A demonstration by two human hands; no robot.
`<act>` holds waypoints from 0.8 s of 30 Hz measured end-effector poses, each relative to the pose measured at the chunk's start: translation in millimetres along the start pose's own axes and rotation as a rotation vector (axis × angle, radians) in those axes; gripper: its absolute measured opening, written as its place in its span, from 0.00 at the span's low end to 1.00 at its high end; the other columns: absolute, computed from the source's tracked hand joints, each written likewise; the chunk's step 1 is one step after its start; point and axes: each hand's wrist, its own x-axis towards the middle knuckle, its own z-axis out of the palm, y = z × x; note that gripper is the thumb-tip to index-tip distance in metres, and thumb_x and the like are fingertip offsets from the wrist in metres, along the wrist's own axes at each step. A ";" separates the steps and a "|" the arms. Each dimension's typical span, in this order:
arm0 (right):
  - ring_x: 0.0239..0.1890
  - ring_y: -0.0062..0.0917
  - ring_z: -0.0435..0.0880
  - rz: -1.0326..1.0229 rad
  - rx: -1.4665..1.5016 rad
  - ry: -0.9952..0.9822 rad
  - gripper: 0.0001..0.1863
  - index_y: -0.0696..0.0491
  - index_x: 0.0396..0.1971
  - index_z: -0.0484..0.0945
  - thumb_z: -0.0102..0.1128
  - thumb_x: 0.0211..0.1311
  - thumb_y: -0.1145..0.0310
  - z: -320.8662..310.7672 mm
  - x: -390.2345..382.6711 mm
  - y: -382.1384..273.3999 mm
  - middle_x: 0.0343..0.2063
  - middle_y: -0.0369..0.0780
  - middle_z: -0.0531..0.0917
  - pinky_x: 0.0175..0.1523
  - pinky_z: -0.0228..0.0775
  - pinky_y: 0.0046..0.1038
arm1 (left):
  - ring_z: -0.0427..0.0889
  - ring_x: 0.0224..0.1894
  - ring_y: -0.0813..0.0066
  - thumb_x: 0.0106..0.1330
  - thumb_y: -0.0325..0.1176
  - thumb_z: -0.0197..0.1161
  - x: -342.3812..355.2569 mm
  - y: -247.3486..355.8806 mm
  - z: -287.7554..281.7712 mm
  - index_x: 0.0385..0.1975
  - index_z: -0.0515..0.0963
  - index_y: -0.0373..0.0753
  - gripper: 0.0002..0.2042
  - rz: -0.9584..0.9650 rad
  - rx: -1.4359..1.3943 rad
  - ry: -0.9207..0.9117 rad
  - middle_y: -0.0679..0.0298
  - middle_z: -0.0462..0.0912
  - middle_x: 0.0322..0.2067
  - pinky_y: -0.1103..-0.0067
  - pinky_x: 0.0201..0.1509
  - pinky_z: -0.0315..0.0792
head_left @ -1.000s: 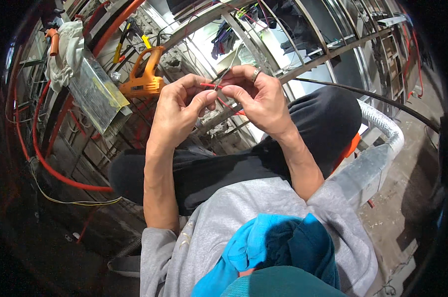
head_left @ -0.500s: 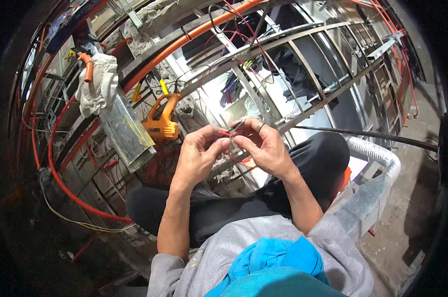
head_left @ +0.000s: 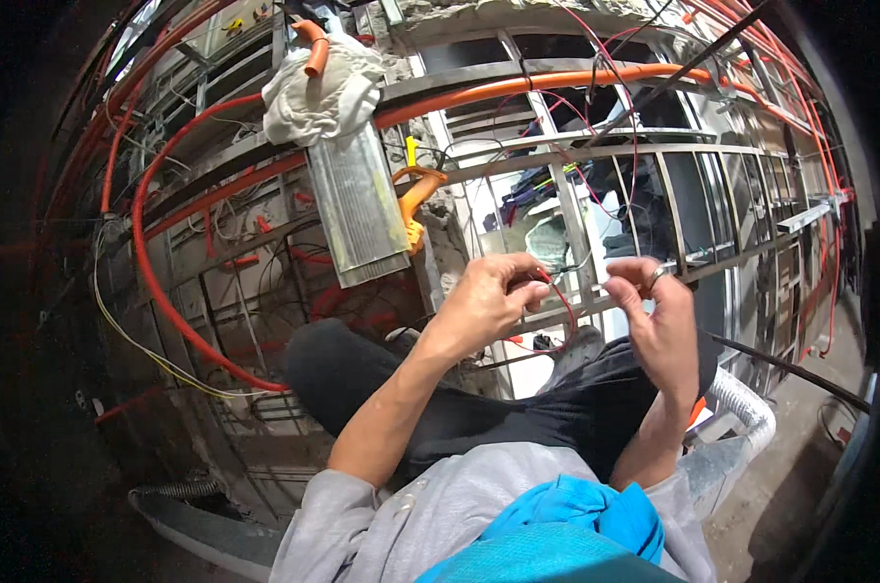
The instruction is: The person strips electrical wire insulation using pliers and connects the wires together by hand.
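My left hand (head_left: 486,303) pinches a thin red wire (head_left: 546,277) between thumb and fingertips. The wire bends down from the fingers in a loose loop above my lap. To the right, apart from it, my right hand (head_left: 661,325) is raised with thumb and forefinger drawn together and a ring on one finger. Whatever lies between those fingertips, if anything, is too small to make out against the bright background. Both hands hang over my crossed legs in dark trousers (head_left: 498,413).
Ahead runs a metal stud frame (head_left: 644,151) with an orange conduit (head_left: 517,85) across it. At left are a grey metal channel (head_left: 357,209), a white cloth (head_left: 323,92), an orange tool (head_left: 417,199) and a curved red conduit (head_left: 158,272). A silver flexible duct (head_left: 746,403) lies at right.
My hands, together half a second ago, are now apart, the right one farther right. The red wire stays in my left hand. The view has shifted, so the surroundings sit differently.
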 end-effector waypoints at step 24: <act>0.40 0.46 0.87 -0.433 -0.425 0.109 0.20 0.62 0.50 0.80 0.56 0.74 0.59 225.1 393.9 -179.3 0.34 0.52 0.86 0.44 0.80 0.43 | 0.89 0.41 0.50 0.64 0.35 0.66 1.1 -20.6 -9.7 0.36 0.84 0.33 0.10 0.244 0.220 -0.019 0.46 0.88 0.33 0.62 0.49 0.80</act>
